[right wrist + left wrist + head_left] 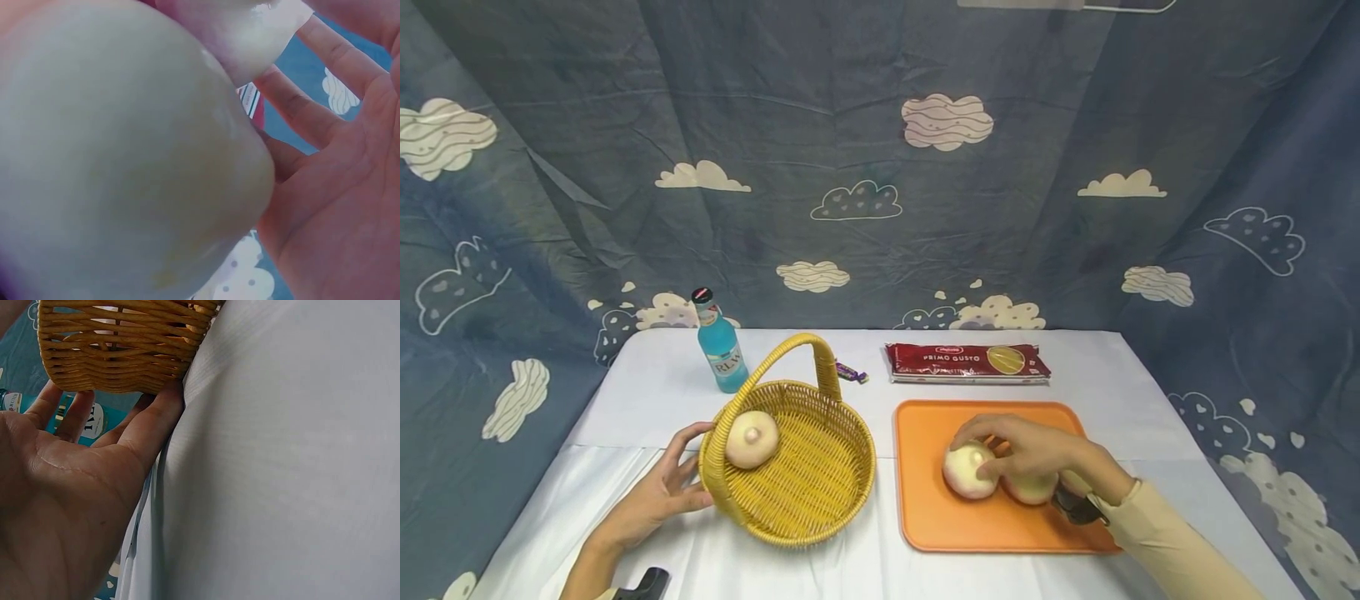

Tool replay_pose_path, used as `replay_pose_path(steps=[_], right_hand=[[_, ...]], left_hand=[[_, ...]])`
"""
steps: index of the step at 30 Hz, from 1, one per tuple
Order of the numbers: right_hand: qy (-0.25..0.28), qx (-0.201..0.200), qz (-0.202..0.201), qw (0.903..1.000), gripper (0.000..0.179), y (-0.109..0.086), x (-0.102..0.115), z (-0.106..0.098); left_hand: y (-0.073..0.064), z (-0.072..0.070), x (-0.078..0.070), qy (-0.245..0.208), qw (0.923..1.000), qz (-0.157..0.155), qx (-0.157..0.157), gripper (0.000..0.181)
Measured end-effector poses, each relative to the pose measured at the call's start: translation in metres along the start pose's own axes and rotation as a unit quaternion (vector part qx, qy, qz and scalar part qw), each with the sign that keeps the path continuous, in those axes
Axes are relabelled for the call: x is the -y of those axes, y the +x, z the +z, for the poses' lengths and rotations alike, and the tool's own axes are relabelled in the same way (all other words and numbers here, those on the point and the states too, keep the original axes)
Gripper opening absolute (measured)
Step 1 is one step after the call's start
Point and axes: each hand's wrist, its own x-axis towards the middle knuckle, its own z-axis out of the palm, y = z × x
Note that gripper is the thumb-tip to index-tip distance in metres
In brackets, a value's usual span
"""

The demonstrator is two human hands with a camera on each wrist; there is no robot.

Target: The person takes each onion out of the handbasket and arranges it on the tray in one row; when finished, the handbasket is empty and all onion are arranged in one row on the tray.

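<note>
My right hand (1026, 450) reaches over the orange tray (917, 517). Its fingers and thumb grip a pale, pink-tinged onion-like bulb (972, 479) with a short nub on top. A second bulb (1030, 490) lies beside it under the hand, and part of a third pale round one (1074, 483) shows by the wrist. One bulb (125, 156) fills much of the right wrist view. Spread fingers of my left hand (655, 492) touch the left side of the yellow wicker basket (857, 483). Inside the basket, at its left, sits another bulb (752, 439).
A blue bottle (724, 354) stands behind the basket to the left. Beyond the basket lies a small purple-wrapped candy (852, 372). A red pasta packet (967, 363) lies behind the tray. Patterned cloth (865, 250) hangs behind the white-covered table (700, 558).
</note>
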Motion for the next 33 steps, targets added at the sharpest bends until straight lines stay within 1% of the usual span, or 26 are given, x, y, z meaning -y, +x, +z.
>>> replay_pose_path(steps=[7, 14, 16, 20, 23, 25, 29, 33], right_hand=[[0.010, 0.007, 0.004, 0.9999, 0.041, 0.002, -0.001, 0.001], [0.010, 0.005, 0.012, 0.9999, 0.040, 0.002, 0.001, -0.001], [0.006, 0.001, 0.011, 0.9999, 0.040, 0.002, 0.002, -0.003], [-0.013, -0.011, -0.014, 0.9998, 0.040, 0.005, 0.004, -0.006], [-0.030, -0.020, -0.041, 0.9985, 0.041, 0.008, 0.006, -0.009], [-0.039, -0.026, -0.051, 0.9976, 0.041, 0.010, 0.007, -0.010], [-0.051, -0.028, -0.059, 0.9965, 0.039, 0.016, 0.013, -0.012], [-0.051, -0.022, -0.051, 0.9972, 0.039, 0.022, 0.019, -0.015]], left_hand=[[-0.003, -0.001, -0.003, -0.001, 1.0000, 0.000, 0.005, 0.091], [-0.001, 0.001, -0.004, -0.002, 0.9997, -0.023, -0.003, 0.093], [0.000, 0.001, -0.003, -0.001, 0.9999, -0.017, 0.000, 0.092], [0.000, 0.001, -0.003, -0.001, 1.0000, -0.005, 0.003, 0.091], [0.000, 0.001, -0.004, -0.004, 1.0000, -0.008, 0.003, 0.091], [0.000, 0.001, -0.004, -0.004, 1.0000, -0.008, 0.002, 0.091], [0.000, 0.001, -0.004, 0.000, 0.9999, -0.012, -0.002, 0.091], [0.000, 0.000, -0.002, -0.001, 0.9999, -0.011, 0.000, 0.091]])
